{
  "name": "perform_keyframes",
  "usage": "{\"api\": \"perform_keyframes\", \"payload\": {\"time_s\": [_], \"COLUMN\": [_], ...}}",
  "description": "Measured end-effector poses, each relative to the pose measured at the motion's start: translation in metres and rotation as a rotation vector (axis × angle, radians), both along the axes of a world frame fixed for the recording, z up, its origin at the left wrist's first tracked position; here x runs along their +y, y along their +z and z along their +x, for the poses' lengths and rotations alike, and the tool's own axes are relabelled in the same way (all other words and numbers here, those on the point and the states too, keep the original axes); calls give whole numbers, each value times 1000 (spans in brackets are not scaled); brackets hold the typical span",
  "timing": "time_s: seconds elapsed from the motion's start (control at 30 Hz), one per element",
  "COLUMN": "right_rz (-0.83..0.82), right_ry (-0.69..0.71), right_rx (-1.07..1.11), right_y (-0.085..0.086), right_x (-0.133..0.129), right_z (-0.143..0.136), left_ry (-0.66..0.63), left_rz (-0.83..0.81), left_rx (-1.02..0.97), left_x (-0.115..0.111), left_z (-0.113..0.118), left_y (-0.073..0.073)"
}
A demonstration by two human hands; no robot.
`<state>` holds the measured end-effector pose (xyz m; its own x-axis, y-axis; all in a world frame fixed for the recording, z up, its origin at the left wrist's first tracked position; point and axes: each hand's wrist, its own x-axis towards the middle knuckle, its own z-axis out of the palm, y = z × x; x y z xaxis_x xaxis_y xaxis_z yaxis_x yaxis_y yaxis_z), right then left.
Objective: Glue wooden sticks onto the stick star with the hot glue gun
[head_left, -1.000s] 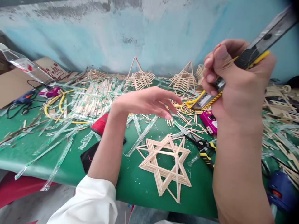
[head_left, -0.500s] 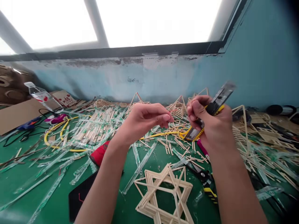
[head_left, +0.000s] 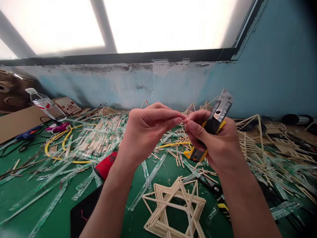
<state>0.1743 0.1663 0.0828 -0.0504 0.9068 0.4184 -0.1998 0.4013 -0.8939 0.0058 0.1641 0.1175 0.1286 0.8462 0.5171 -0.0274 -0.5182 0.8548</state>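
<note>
My left hand (head_left: 148,132) is closed in a pinch, its fingertips meeting those of my right hand. Whatever lies between them is too small to make out. In my right hand (head_left: 213,135) a yellow and black utility knife (head_left: 216,115) is gripped, tilted up to the right, while thumb and forefinger pinch toward the left. Below both hands, a star-shaped frame of stacked wooden sticks (head_left: 160,211) rests on the green table (head_left: 56,198). Black and yellow pliers (head_left: 218,191) lie to its right, partly behind my right forearm.
Loose sticks and clear plastic strips (head_left: 99,135) cover the table's back left. A yellow cable (head_left: 47,148), a water bottle (head_left: 46,104), a purple glue gun (head_left: 58,126), a red cylindrical thing (head_left: 105,165) and a black tablet-like slab (head_left: 81,211) lie leftward. More stick frames (head_left: 260,138) stand right.
My hands were apart; now their fingertips meet. My right hand has moved left, carrying the utility knife, which has turned more upright. The star frame stays in place.
</note>
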Motion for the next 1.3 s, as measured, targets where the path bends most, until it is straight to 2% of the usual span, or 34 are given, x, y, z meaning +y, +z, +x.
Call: {"api": "perform_keyframes", "payload": {"time_s": [0.2, 0.5, 0.73, 0.9, 1.17, 1.3], "right_rz": [39, -37, -35, -55, -112, -120], "right_ry": [-1, 50, 98, 108, 151, 148], "right_rx": [47, 91, 102, 120, 170, 183], "right_y": [1, 5, 4, 5, 6, 5], "right_x": [-1, -4, -6, -7, -7, -8], "right_z": [-1, -5, -6, -6, -9, -11], "left_ry": [6, 47, 49, 51, -6, -41], "left_rz": [-37, -1, -52, 14, 78, 41], "left_rx": [-8, -27, -105, -51, -32, -73], "left_x": [-3, -6, -9, -7, -2, 0], "left_z": [0, 1, 6, 1, -2, -1], "left_y": [0, 0, 3, 0, -5, -6]}}
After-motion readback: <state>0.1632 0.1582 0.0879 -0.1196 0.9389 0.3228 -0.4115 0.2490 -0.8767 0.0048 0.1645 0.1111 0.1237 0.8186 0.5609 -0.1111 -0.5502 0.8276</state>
